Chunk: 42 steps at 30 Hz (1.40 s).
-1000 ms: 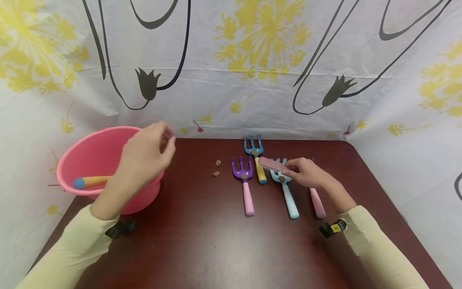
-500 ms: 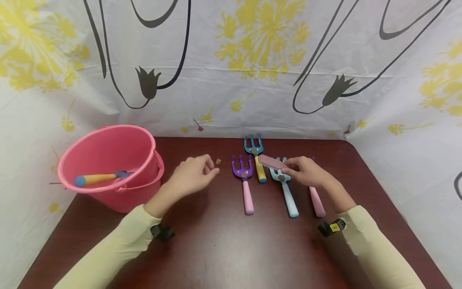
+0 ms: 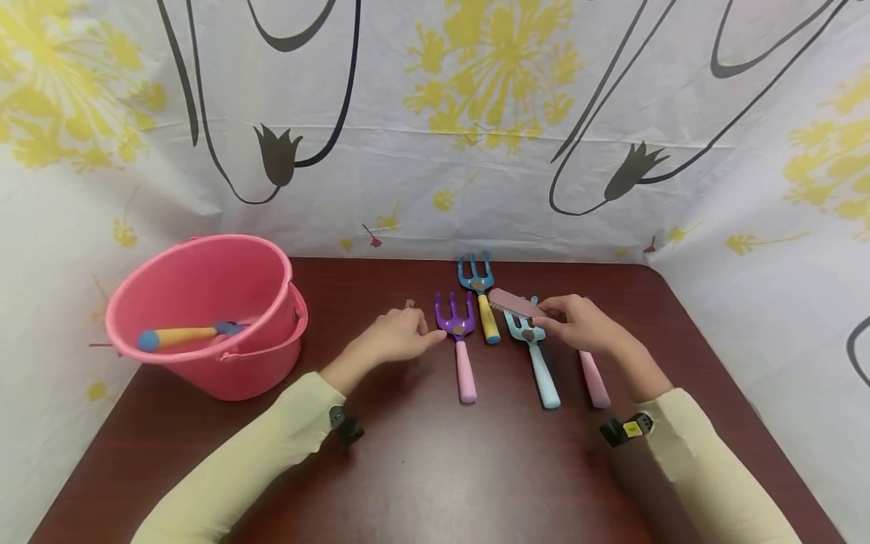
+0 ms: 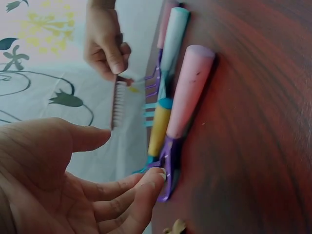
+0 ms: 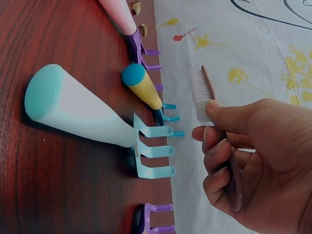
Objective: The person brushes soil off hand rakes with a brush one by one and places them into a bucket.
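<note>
My right hand (image 3: 578, 326) grips a small pinkish brush (image 3: 511, 303) with pale bristles, above a light blue hand fork (image 3: 544, 374); the right wrist view shows its handle inside the curled fingers. My left hand (image 3: 393, 336) holds nothing. Its thumb and loosely bent fingers are apart, by the head of a purple hand fork (image 3: 456, 325) with a pink handle; whether they touch is unclear. Behind lies a blue hand fork with a yellow handle (image 3: 488, 321). Another pink-handled fork (image 3: 595, 381) is partly hidden by the right hand.
A pink bucket (image 3: 251, 374) stands at the left with a yellow-handled tool (image 3: 180, 337) in it. Small brown bits (image 5: 136, 8) lie near the left hand. A patterned white sheet (image 3: 408, 174) hangs behind the dark red table (image 3: 435, 468).
My left hand has come from over the bucket, down and rightward across the table to the purple fork. The right hand with the brush has stayed almost in place.
</note>
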Each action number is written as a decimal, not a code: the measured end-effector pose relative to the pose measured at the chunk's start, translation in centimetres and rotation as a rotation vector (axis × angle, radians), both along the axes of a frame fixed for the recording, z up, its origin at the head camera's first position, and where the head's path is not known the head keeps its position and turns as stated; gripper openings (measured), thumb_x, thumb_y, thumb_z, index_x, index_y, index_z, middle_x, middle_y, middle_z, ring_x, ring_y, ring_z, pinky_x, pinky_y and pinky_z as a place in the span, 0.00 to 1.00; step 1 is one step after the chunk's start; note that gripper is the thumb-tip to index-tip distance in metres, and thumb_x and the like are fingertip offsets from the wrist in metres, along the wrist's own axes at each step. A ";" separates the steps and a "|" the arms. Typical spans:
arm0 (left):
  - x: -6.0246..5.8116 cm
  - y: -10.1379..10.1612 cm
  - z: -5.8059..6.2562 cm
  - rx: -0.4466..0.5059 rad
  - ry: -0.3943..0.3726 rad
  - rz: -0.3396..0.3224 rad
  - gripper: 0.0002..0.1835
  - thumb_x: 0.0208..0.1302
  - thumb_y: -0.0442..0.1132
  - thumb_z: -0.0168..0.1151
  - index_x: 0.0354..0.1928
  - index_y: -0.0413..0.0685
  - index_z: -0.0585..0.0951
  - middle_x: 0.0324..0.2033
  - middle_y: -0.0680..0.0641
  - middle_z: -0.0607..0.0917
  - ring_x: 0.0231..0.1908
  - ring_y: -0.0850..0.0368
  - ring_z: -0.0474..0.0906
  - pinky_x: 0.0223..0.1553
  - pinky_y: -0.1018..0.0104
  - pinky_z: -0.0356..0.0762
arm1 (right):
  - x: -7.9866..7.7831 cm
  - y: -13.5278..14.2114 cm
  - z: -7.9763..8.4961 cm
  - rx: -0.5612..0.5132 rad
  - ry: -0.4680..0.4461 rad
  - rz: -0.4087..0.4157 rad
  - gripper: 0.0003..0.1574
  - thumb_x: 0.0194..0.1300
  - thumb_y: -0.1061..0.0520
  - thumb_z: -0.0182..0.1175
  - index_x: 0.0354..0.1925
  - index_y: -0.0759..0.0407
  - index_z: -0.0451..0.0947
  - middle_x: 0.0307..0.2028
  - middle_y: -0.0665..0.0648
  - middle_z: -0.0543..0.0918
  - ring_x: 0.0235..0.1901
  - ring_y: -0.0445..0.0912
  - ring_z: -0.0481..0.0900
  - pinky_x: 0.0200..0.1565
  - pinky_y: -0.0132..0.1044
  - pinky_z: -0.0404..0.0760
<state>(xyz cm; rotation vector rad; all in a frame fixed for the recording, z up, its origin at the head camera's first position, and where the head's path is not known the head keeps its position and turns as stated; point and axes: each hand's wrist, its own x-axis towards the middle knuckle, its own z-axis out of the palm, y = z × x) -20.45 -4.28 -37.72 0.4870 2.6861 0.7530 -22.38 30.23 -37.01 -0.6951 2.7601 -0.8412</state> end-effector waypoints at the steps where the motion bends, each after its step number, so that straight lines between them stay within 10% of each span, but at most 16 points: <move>1: -0.1 0.3 -0.3 -0.004 -0.016 0.000 0.24 0.72 0.61 0.58 0.33 0.46 0.82 0.23 0.52 0.81 0.26 0.57 0.78 0.30 0.61 0.75 | 0.0 0.1 0.0 0.005 0.006 -0.004 0.10 0.74 0.56 0.61 0.45 0.63 0.82 0.26 0.53 0.79 0.25 0.45 0.72 0.28 0.40 0.72; 9: -0.4 3.6 -2.5 -0.059 -0.045 0.006 0.30 0.71 0.64 0.56 0.20 0.48 0.77 0.14 0.50 0.77 0.18 0.56 0.75 0.22 0.63 0.69 | 0.0 0.8 0.1 0.028 0.033 -0.020 0.12 0.73 0.57 0.62 0.49 0.64 0.82 0.26 0.56 0.80 0.25 0.45 0.73 0.29 0.40 0.72; 21: 0.2 7.4 -4.4 -0.211 -0.008 0.071 0.41 0.65 0.71 0.57 0.63 0.43 0.78 0.44 0.44 0.83 0.38 0.49 0.80 0.32 0.56 0.77 | 0.7 1.7 -0.2 0.019 0.040 -0.055 0.07 0.73 0.59 0.62 0.35 0.58 0.79 0.22 0.54 0.76 0.21 0.44 0.71 0.25 0.37 0.71; 29: 0.4 8.7 -4.7 -0.338 0.020 0.093 0.41 0.64 0.72 0.57 0.58 0.39 0.77 0.42 0.43 0.82 0.38 0.49 0.80 0.32 0.57 0.78 | 0.8 1.8 -0.3 0.002 0.040 -0.032 0.06 0.73 0.59 0.62 0.35 0.58 0.79 0.22 0.56 0.77 0.20 0.44 0.71 0.24 0.37 0.71; 42: 0.0 8.7 -4.7 -0.281 0.000 0.112 0.24 0.69 0.60 0.60 0.50 0.46 0.83 0.39 0.46 0.84 0.34 0.50 0.80 0.29 0.58 0.77 | 0.8 2.4 -0.5 0.004 0.060 -0.040 0.08 0.73 0.56 0.63 0.40 0.62 0.81 0.23 0.54 0.78 0.22 0.43 0.73 0.25 0.37 0.72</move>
